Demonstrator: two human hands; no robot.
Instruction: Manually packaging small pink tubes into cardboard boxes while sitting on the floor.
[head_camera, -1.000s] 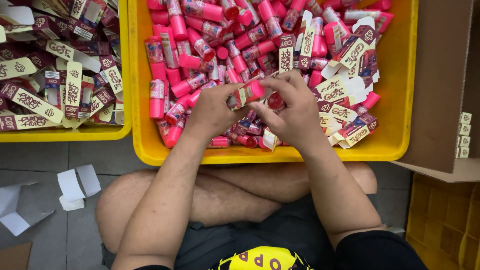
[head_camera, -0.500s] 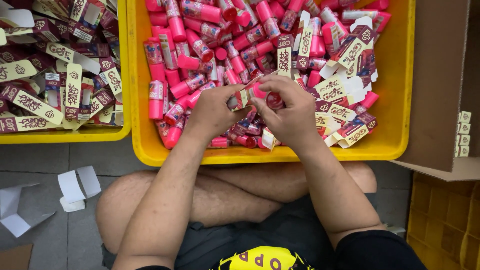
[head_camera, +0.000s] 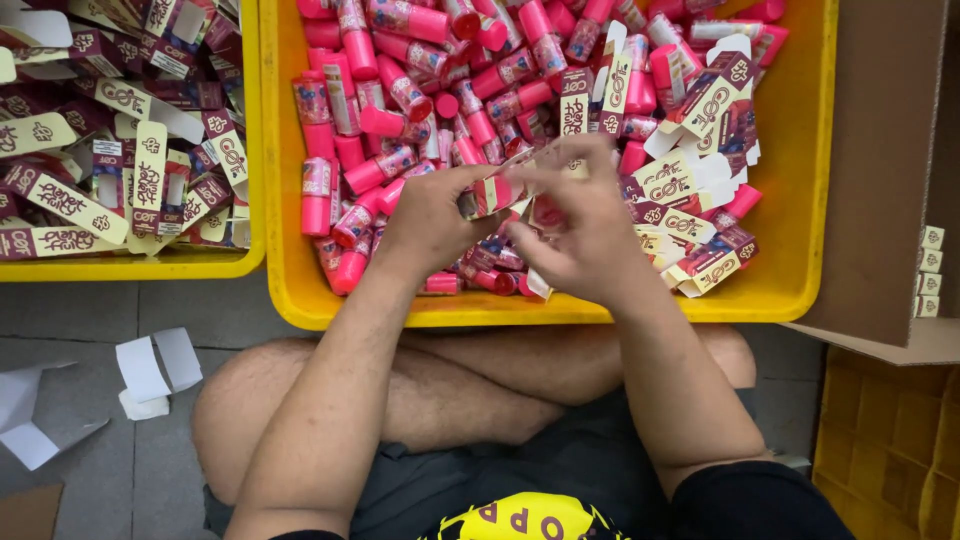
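Over a yellow bin (head_camera: 800, 290) full of pink tubes (head_camera: 345, 150) and flat maroon-and-cream cartons (head_camera: 690, 225), both my hands meet. My left hand (head_camera: 430, 220) pinches one end of a small maroon-and-cream carton (head_camera: 495, 192) with a pink tube showing inside it. My right hand (head_camera: 580, 225) grips the same carton's other end, its fingers curled over it. The carton's far end is hidden by my right fingers.
A second yellow bin (head_camera: 130, 265) at left holds several folded cartons. White paper scraps (head_camera: 150, 370) lie on the grey floor at lower left. A brown cardboard box (head_camera: 880, 170) stands at right, above a yellow divider tray (head_camera: 890, 450). My crossed legs sit below the bins.
My hands have stayed over the same spot; the fingers have shifted on the carton, and the pink tube sits deeper inside it.
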